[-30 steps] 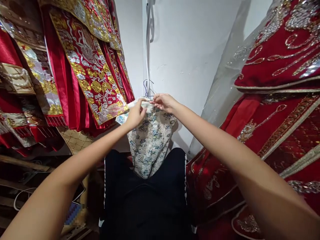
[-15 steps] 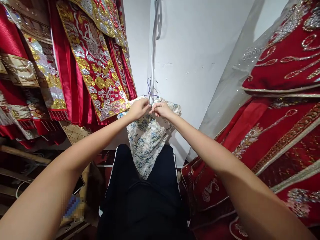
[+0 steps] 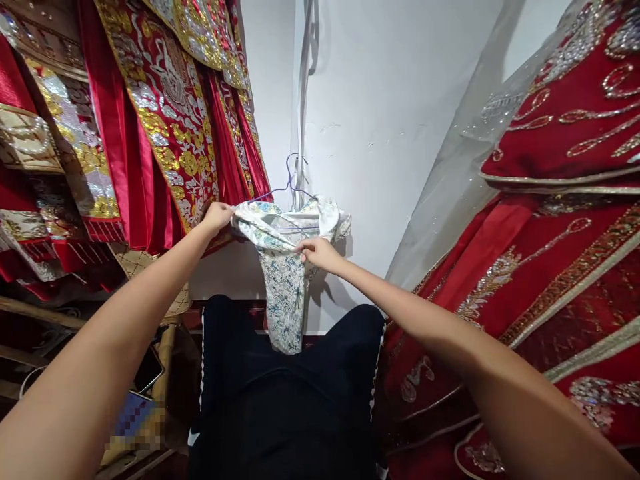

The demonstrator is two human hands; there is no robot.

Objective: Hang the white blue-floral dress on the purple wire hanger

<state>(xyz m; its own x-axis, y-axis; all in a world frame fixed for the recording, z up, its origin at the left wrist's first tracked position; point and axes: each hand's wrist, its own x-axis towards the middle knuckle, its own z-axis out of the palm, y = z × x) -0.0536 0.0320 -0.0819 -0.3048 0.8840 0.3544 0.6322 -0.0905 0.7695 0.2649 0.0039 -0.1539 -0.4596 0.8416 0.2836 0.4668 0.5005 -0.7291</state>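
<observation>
A white shirt with a blue and green floral print (image 3: 286,287) hangs in front of me on a purple wire hanger (image 3: 290,179). My left hand (image 3: 219,217) is closed on the shirt's left shoulder edge and pulls it out to the side. Lower down, near the middle of the shirt, my right hand (image 3: 319,255) pinches the front edge of the cloth. The shirt's opening gapes between the two hands, and the hanger's lower bar shows inside it.
Red garments with gold and silver embroidery (image 3: 173,100) hang at the left. Beaded red dresses (image 3: 560,220) and sheer tulle (image 3: 450,173) fill the right. Behind the shirt is a white wall (image 3: 380,100). A phone (image 3: 150,373) lies low at the left on a bamboo chair (image 3: 167,347).
My hands were together at the shirt's collar. Now the left has moved out to the shoulder and the right a little downward, and the shirt front is spread and gaping.
</observation>
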